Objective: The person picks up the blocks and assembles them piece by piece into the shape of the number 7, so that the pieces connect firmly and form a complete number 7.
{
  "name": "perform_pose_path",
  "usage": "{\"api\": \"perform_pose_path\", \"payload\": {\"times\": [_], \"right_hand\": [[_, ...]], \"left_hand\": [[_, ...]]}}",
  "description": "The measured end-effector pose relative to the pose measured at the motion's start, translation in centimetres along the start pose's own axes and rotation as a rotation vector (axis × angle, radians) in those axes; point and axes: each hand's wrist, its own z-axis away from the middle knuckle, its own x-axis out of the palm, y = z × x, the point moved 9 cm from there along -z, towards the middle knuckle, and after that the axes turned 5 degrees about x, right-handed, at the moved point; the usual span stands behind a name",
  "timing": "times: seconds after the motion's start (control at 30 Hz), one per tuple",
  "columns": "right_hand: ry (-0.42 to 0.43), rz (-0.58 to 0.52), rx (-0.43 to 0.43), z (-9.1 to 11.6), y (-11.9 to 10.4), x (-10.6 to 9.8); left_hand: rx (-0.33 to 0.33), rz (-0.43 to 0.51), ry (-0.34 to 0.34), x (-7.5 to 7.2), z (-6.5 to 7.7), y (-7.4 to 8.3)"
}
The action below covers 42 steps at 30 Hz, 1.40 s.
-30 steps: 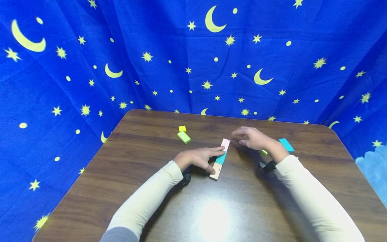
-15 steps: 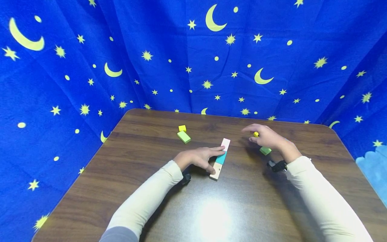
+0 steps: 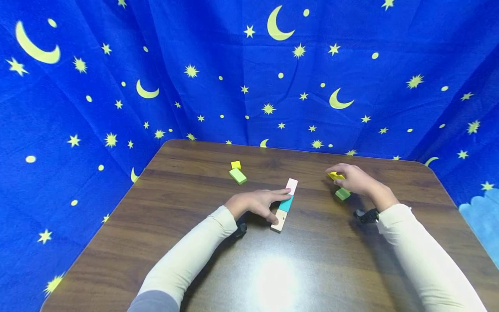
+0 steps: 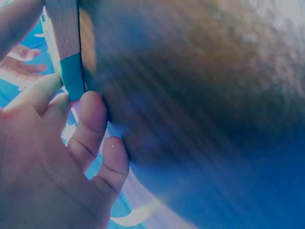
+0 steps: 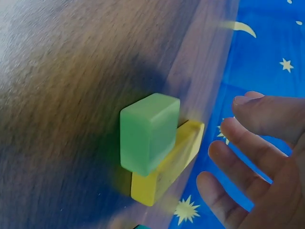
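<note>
Three blocks lie end to end in a row: a pale pink block (image 3: 292, 185), a teal block (image 3: 286, 204) and a bare wood block (image 3: 279, 220). My left hand (image 3: 255, 202) rests along this row, thumb at the wood block and extended fingertips around the pink and teal blocks. Fingertips (image 4: 93, 107) show right at the teal end in the left wrist view. My right hand (image 3: 355, 180) hovers with loosely bent, spread fingers over a yellow block (image 5: 178, 164) and a light green block (image 5: 148, 133), holding neither. The green block overlaps the yellow one in the right wrist view.
A small yellow block (image 3: 235, 164) and a lime green block (image 3: 238, 176) lie close together at the back left. The brown wooden table (image 3: 195, 173) ends at a blue curtain (image 3: 218, 52) with moons and stars. A sliver of teal (image 5: 141, 226) shows below the right hand's blocks.
My right hand has moved rightward, away from the row, to above the yellow and green blocks, uncovering part of them. My left hand has stayed at the row.
</note>
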Motion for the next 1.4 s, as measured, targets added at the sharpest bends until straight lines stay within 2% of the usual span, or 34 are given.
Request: {"api": "perform_pose_path", "payload": {"times": [0.43,0.87,1.1,1.4], "right_hand": [[0.029,0.034,0.005,0.3,1.6,0.1],[0.053,0.115,-0.025,1.0,1.9,0.1],[0.045,0.124,-0.002,1.2,2.3,0.4],[0.069,0.141,-0.027,1.7,2.5,0.4]], "left_hand": [[0.013,0.003,0.006,-0.1,0.1,0.3],[-0.001,-0.028,0.011,0.0,0.0,0.0],[-0.013,-0.027,0.003,0.1,0.0,-0.1],[-0.013,-0.024,-0.001,0.0,0.1,-0.1]]}}
